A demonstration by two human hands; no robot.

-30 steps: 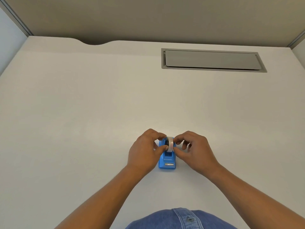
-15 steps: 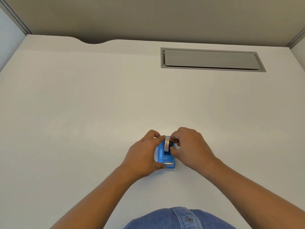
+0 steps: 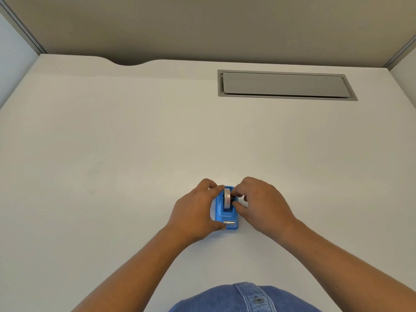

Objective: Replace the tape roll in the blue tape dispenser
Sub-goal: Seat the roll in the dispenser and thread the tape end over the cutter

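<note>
A small blue tape dispenser [image 3: 227,216] stands on the white desk [image 3: 112,154], its metal cutter facing me. A clear tape roll [image 3: 227,198] sits upright in its cradle. My left hand [image 3: 195,212] wraps the dispenser's left side, thumb by the cutter end and a fingertip on the roll's top. My right hand [image 3: 258,202] is at the right side, fingertips pinching the dark hub of the roll.
A grey cable hatch [image 3: 286,84] is set into the desk at the back right. A curved cutout [image 3: 129,63] notches the far edge. Partition walls rise at the back and both sides. My denim shirt [image 3: 245,298] shows at the bottom.
The roll went from held above the cradle down into it. My left hand shifted to grip the dispenser body, and my right hand moved in against the roll's hub.
</note>
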